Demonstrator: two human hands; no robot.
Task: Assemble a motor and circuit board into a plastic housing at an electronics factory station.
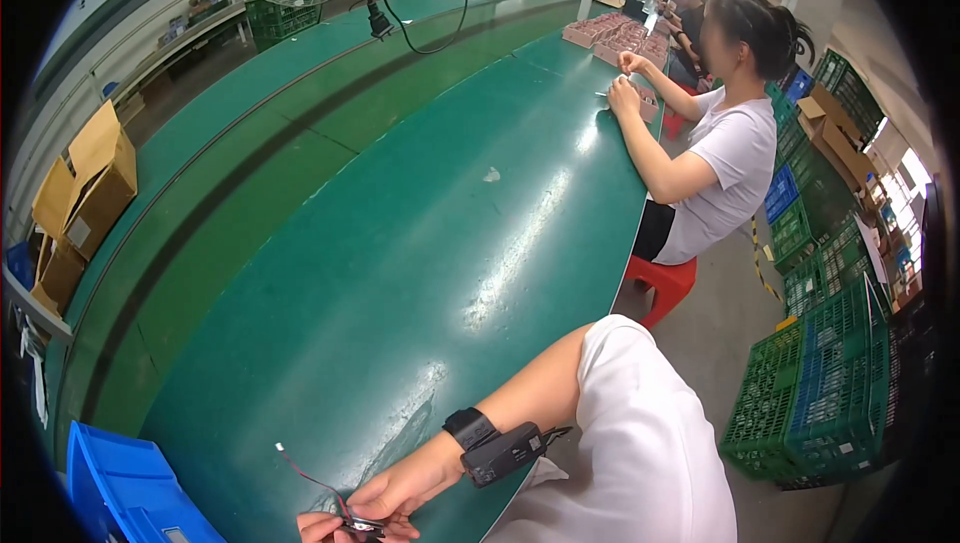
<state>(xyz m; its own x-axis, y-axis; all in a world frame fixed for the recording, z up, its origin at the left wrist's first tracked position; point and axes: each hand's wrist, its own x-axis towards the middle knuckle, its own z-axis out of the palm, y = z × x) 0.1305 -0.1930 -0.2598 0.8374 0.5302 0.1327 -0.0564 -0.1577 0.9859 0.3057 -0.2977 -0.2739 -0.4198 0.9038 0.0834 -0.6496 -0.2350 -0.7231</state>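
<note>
My right hand [405, 488] is closed in a pinch at the lower edge, over the green tabletop. Between its fingers sits a small dark electronic part [362, 524] with a shiny spot. Thin red and black wires [318, 480] rise from the part and end in a small white connector [280, 447]. Only the fingertips of my left hand [318, 527] show, closed against the same part from the left. The rest of that hand is cut off by the frame. A black device is strapped to my right wrist [503, 451].
A blue bin [135, 488] stands at the lower left, beside my hands. Farther along the bench [420, 233], a seated co-worker [735, 133] handles something small near pink trays [625, 38]. Green crates [815, 383] stack at the right. A black plug [379, 23] hangs overhead.
</note>
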